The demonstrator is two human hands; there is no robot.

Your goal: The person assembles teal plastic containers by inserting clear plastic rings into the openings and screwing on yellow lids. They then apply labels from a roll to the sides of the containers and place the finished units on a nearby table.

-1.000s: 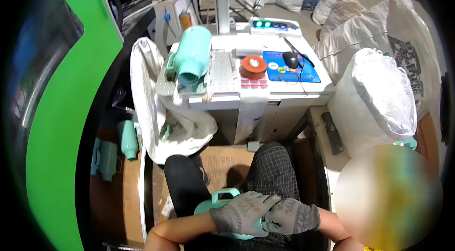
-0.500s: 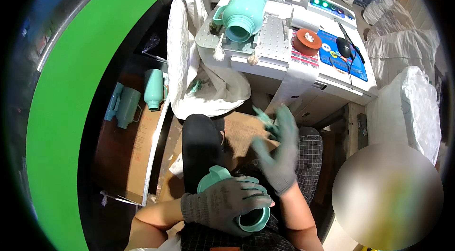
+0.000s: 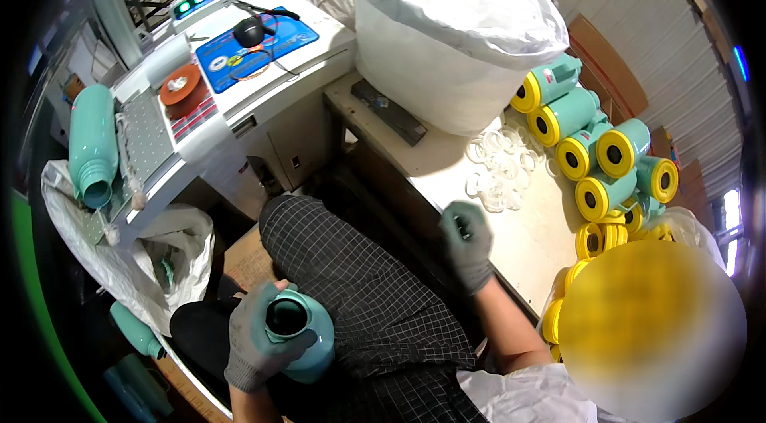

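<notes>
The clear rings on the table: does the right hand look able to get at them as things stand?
Probably yes. The right hand hovers over the table edge, empty, and the clear rings lie loose just beyond it with only bare tabletop between.

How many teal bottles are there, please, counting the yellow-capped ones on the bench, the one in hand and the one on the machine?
Yellow-capped teal bottles on the bench: 6
Open teal bottle in the left hand: 1
Teal bottle on the machine: 1
Total: 8

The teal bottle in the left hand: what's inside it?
The bottle, gripped by the left hand, shows only a dark open mouth. Its inside is in shadow, so any contents cannot be seen.
</notes>
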